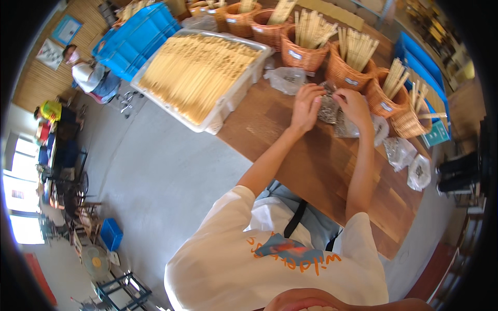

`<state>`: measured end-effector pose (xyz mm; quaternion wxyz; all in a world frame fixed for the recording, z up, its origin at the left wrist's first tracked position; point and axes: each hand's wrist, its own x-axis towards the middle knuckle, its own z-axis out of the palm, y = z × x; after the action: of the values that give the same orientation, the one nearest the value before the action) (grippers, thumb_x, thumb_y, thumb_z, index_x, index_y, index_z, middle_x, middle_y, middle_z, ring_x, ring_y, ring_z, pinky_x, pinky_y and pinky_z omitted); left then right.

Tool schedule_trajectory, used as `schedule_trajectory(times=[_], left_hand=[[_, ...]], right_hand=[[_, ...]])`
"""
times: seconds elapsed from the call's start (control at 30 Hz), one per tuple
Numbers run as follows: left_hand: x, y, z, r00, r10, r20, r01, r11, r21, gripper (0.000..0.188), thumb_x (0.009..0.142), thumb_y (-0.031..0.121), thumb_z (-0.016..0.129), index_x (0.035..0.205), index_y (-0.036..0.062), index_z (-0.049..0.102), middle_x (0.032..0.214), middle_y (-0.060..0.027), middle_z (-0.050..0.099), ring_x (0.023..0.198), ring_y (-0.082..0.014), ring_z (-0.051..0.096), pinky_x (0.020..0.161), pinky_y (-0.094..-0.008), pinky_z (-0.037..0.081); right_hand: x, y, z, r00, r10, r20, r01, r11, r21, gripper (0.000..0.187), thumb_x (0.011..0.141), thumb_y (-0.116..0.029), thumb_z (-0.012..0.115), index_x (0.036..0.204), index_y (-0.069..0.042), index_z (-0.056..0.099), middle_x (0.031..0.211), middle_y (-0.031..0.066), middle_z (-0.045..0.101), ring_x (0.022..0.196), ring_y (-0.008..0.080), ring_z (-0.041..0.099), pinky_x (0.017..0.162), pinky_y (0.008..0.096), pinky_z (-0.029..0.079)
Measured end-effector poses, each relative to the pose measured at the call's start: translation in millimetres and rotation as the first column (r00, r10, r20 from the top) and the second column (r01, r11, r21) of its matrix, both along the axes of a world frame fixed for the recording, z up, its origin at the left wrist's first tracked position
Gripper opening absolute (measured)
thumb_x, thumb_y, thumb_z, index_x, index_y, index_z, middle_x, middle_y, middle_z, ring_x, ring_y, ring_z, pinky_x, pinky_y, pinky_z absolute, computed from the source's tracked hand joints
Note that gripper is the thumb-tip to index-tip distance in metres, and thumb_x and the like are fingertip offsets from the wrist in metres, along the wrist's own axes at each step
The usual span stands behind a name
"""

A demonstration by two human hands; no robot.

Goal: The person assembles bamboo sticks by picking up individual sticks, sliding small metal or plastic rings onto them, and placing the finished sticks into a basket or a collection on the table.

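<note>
A clear plastic bag of small dark metal-looking pieces (328, 110) lies on the wooden table in front of the wicker baskets. My left hand (306, 108) is at its left side, fingers curled in at its upper edge. From the other side my right hand (355, 108) pinches the bag near its top, fingertips bent together. What the pieces inside are is too small to make out. Another clear bag (288, 80) rests just left of my left hand. Beyond my right hand, more clear bags (399, 153) lie along the table's right edge.
Wicker baskets (306, 54) holding thin wooden strips line the table's far side. A white tray (220, 116) packed with wooden strips sits at the left, beside a blue crate (129, 44). Another blue bin (423, 62) stands far right. A seated person (93, 78) is across the floor.
</note>
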<state>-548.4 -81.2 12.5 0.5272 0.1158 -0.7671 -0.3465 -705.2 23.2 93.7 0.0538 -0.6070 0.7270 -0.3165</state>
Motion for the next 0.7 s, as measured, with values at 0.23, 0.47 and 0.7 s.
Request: schedule_trajectory(times=[0.23, 0.47, 0.7], left_hand=[[1.3, 9.2, -0.3, 0.996, 0.091, 0.008, -0.091, 0.986, 0.142, 0.027, 0.102, 0.014, 0.049, 0.113, -0.0005, 0.069, 0.139, -0.0207, 0.05, 0.124, -0.0372, 0.051, 0.107, -0.043, 0.04], [-0.6, -1.3, -5.5, 0.997, -0.003, -0.078, 0.022, 0.968, 0.248, 0.032, 0.105, 0.02, 0.046, 0.117, -0.0024, 0.065, 0.132, -0.0213, 0.056, 0.122, -0.0391, 0.054, 0.107, -0.0449, 0.041], [-5.2, -10.8, -19.0, 0.98, -0.069, -0.186, 0.146, 0.884, 0.443, 0.036, 0.089, -0.004, 0.045, 0.117, -0.0061, 0.066, 0.122, -0.0159, 0.066, 0.114, -0.0253, 0.062, 0.1, -0.0329, 0.046]], right_hand=[[0.8, 0.4, -10.0, 0.992, 0.128, -0.008, -0.125, 0.981, 0.146, 0.019, 0.081, -0.017, 0.077, 0.079, 0.001, 0.071, 0.074, 0.0147, 0.061, 0.072, 0.0315, 0.062, 0.068, 0.0401, 0.048], [-4.2, 3.8, -17.4, 0.983, 0.177, 0.058, -0.186, 0.929, 0.32, 0.018, 0.074, -0.014, 0.081, 0.074, 0.002, 0.072, 0.073, 0.0151, 0.063, 0.071, 0.0281, 0.063, 0.067, 0.0394, 0.048], [0.5, 7.5, -5.0, 0.973, 0.091, 0.211, -0.156, 0.935, 0.318, 0.017, 0.083, -0.013, 0.074, 0.077, 0.002, 0.071, 0.072, 0.013, 0.063, 0.069, 0.0231, 0.062, 0.066, 0.0369, 0.047]])
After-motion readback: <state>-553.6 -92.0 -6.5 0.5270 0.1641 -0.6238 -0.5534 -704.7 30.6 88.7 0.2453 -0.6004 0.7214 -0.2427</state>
